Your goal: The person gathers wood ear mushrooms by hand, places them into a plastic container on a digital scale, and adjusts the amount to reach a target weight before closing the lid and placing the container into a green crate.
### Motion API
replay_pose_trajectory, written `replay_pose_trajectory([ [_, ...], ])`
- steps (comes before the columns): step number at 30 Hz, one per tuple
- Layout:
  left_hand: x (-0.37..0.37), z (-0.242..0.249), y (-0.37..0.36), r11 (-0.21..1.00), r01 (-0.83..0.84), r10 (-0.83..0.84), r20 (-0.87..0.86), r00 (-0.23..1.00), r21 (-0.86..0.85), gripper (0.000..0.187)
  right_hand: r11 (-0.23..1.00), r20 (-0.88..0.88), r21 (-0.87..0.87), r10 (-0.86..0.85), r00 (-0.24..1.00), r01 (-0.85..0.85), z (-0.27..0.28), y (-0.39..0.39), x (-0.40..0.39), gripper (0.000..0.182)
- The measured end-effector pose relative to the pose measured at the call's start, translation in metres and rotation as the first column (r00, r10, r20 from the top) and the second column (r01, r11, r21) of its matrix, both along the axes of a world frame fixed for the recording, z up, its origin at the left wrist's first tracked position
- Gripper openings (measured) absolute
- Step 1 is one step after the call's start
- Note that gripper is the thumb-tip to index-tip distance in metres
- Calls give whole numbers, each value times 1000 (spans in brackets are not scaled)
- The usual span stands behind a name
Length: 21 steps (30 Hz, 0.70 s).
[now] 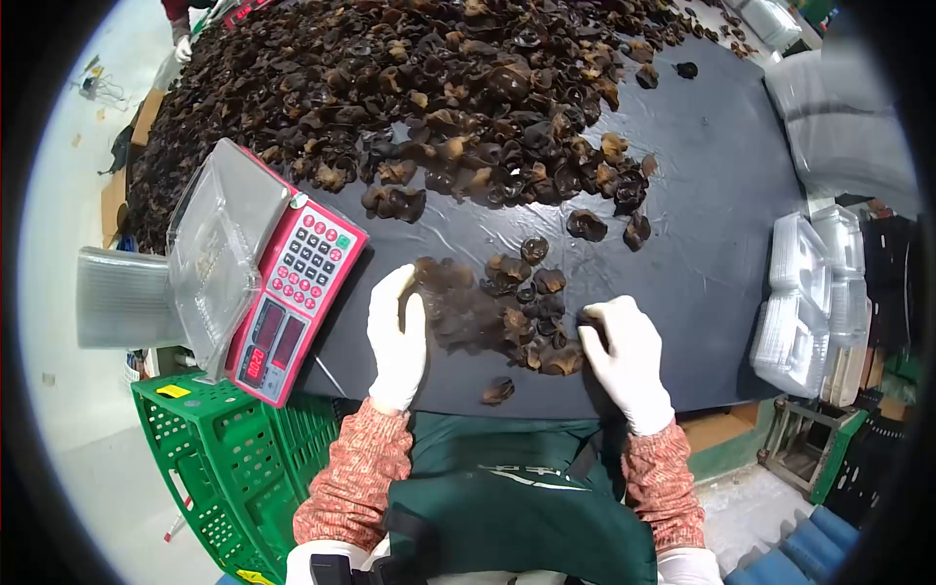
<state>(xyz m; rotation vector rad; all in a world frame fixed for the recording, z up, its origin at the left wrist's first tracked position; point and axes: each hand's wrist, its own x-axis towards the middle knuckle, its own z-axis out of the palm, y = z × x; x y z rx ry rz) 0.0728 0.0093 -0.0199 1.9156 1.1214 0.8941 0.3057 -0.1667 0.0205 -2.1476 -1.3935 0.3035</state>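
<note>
My left hand, in a white glove, is beside a loose heap of dark brown wood ear mushrooms on the black table. Its thumb and fingers are apart, and blurred mushrooms lie just to its right, smeared by motion. On the heap's other side is my right hand, also gloved, its fingers curved and the thumb apart from them. Dark pieces are close to its fingertips; I see none gripped. A single mushroom sits near the table's front edge.
A large pile of wood ear mushrooms covers the far table. A red scale carrying a clear plastic tray stands left, above green crates. Stacked clear trays are at right. Another person's gloved hand shows far left.
</note>
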Motion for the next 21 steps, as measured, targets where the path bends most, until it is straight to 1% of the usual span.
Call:
replay_pose_trajectory([
  [2, -2, -1, 0, 1000, -3, 3, -9, 1000, 11, 34, 997, -180, 78, 41, 983, -27, 2, 14, -10, 22],
  [3, -2, 1, 0, 1000, -2, 3, -42, 999, 29, 34, 986, -184, 146, 101, 978, -74, 9, 22, -13, 25],
  [4, -6, 2, 0, 999, -7, 9, -61, 998, 34, 34, 982, -253, 131, 168, 953, -138, 17, 25, -12, 32],
  [6, -3, 0, 1, 999, 0, 3, -68, 998, 51, 34, 954, -239, 236, 243, 940, -186, 20, 33, -3, 40],
  [7, 8, 1, 3, 999, 2, -1, -28, 1000, 40, 34, 966, -237, 181, 228, 944, -187, 23, 31, 5, 44],
  [8, 1, 3, 0, 999, -2, 3, -21, 1000, 45, 34, 961, 17, 250, 122, 992, -123, 24, 43, 22, 42],
  [10, 1, 4, -1, 999, -12, 14, -48, 999, 39, 34, 935, -4, 342, -99, 995, 94, 10, 58, 57, 44],
  [11, 0, 2, 0, 1000, 0, 0, -11, 1000, 32, 34, 918, 72, 365, -192, 979, 153, 0, 66, 76, 47],
  [12, 0, 2, 1, 999, 2, -2, -14, 1000, 32, 34, 896, 144, 393, -283, 948, 207, -12, 73, 94, 50],
  [13, 0, 2, 1, 999, 2, -1, -18, 1000, 32, 34, 901, 190, 376, -305, 933, 218, -18, 81, 105, 54],
  [14, -1, 2, 0, 1000, -1, 1, -22, 1000, 31, 34, 932, 190, 287, -282, 941, 221, -21, 86, 112, 55],
  [16, -1, 3, 0, 1000, -7, 8, -43, 999, 16, 35, 988, 310, 152, -62, 949, 15, -21, 84, 100, 53],
  [17, -2, 2, 0, 1000, -8, 9, -46, 999, 18, 35, 972, 368, 219, 1, 930, -88, -23, 79, 81, 50],
  [18, -2, 1, 0, 1000, -12, 13, -50, 999, 18, 35, 989, 145, 50, 129, 981, -138, 9, 81, 63, 47],
  [19, -2, 0, 0, 1000, -19, 19, -50, 999, 13, 36, 975, 113, -83, 216, 970, -207, 21, 76, 46, 41],
  [20, -2, 0, 0, 999, -21, 23, -62, 998, 25, 36, 944, 265, 131, 260, 929, -301, -2, 57, 26, 40],
  [21, -2, 0, 0, 999, -21, 24, -75, 997, 35, 36, 904, 91, 33, 423, 902, -427, 13, 55, 12, 42],
])
